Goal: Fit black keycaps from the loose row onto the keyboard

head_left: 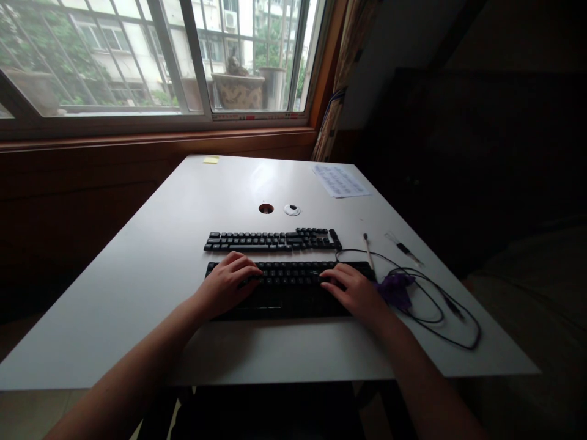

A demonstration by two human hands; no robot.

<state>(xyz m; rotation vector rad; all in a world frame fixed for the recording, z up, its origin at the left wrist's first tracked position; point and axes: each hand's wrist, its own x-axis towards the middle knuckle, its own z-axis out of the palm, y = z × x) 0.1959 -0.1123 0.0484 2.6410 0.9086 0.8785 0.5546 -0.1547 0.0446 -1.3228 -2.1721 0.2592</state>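
A black keyboard (279, 304) lies flat near the front of the white table, its lower half smooth and without visible keycaps. My left hand (232, 276) rests on its left part, with the fingers bent over the keys and the thumb apart below. On the right part lies my right hand (351, 287), fingers slightly curled and spread, their tips at the keys. I see nothing held in either hand; the undersides of the fingers are hidden. Just behind the keyboard, loose black keycaps (247, 240) stand in rows laid out like a keyboard.
A black cable (440, 322) loops at the right beside a purple cloth (395, 289). Near it are a thin brush (368, 249) and a small black-handled tool (404, 248). Farther back are a cable hole (266, 209), a round white cover (292, 210), printed sheets (342, 181) and yellow notes (211, 160).
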